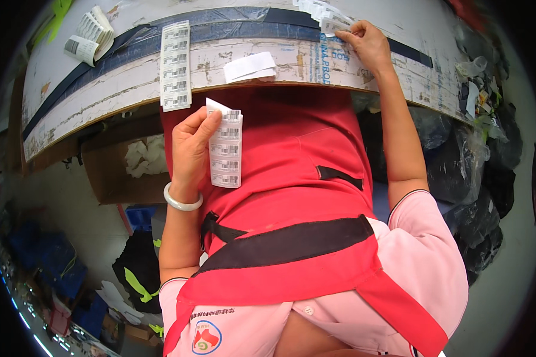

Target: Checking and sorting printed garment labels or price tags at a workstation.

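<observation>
My left hand (192, 146), with a pale bangle on its wrist, pinches a strip of barcode labels (226, 152) between thumb and fingers. The strip hangs down over my red apron, its top corner folded. Farther off to the right, my right hand (368, 46) lies over the table, thumb and forefinger closed at the edge of some loose barcode label strips (324, 15). Another long strip of barcode labels (174, 65) lies flat at the near edge of the table, its end reaching over. Blank white paper strips (250, 66) rest to the right of it.
A curled pile of labels (90, 35) sits at the table's far left. Dark tape crosses the worn white table (137, 77). Under it at left stands a cardboard box (110, 172) with crumpled paper. Black plastic bags (452, 160) crowd the right side.
</observation>
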`<state>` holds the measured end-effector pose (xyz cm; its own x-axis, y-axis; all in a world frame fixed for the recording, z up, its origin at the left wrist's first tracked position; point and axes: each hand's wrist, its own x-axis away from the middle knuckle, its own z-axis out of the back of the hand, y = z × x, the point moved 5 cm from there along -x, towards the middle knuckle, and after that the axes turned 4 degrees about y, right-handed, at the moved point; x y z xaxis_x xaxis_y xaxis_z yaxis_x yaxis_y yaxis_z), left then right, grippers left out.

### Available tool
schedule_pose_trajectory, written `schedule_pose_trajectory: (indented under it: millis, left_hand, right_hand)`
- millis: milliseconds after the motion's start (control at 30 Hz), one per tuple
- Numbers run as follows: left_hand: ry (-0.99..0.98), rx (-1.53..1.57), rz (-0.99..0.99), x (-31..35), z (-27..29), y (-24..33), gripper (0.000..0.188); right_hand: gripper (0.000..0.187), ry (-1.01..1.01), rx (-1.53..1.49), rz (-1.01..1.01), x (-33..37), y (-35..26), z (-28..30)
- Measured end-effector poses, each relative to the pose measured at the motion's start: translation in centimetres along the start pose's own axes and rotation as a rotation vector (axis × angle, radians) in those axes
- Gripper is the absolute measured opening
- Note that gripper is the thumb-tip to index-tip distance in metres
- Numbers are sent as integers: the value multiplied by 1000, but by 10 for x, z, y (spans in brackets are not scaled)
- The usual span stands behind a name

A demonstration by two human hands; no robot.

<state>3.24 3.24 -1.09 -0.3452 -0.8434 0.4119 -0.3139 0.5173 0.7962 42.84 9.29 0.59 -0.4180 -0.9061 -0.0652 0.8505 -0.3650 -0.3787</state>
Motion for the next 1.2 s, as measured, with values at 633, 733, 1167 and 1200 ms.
schedule_pose_trajectory:
  millis: [633, 733, 1167, 1200]
  left_hand:
    - [14, -342, -389, 5, -9, 20, 19]
    - [30, -357, -267, -3, 3, 12, 26]
    - [108, -362, -198, -24, 10, 8, 28]
    - [112, -362, -198, -25, 11, 8, 28]
  right_hand:
    - [12, -625, -967, 88, 154, -173, -37]
    - [11, -48, -643, 717, 166, -188, -18]
    - [84, -144, -619, 585, 93, -158, -10]
    - [92, -267, -590, 549, 82, -155, -17]
